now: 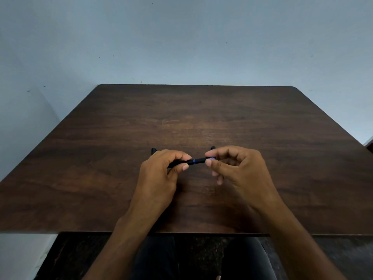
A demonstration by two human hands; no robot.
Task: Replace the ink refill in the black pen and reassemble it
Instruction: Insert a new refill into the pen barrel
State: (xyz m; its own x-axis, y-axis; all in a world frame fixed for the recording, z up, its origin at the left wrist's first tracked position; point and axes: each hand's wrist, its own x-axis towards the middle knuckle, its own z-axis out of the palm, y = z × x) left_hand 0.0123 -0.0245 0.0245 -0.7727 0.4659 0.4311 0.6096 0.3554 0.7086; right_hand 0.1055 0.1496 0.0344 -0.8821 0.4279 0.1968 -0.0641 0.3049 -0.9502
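Both hands are holding one black pen (190,162) level just above the wooden table (121,128). Left hand (161,174) is wrapping the barrel; right hand (234,168) is pinching the front section past the blue ring (194,161). Pen is looking light, stiff and smooth, so probably slippery: grip either side of the ring. Two small dark bits are peeking out behind the hands, possibly loose parts; can't tell.

Black pen (196,161) ends inside hands
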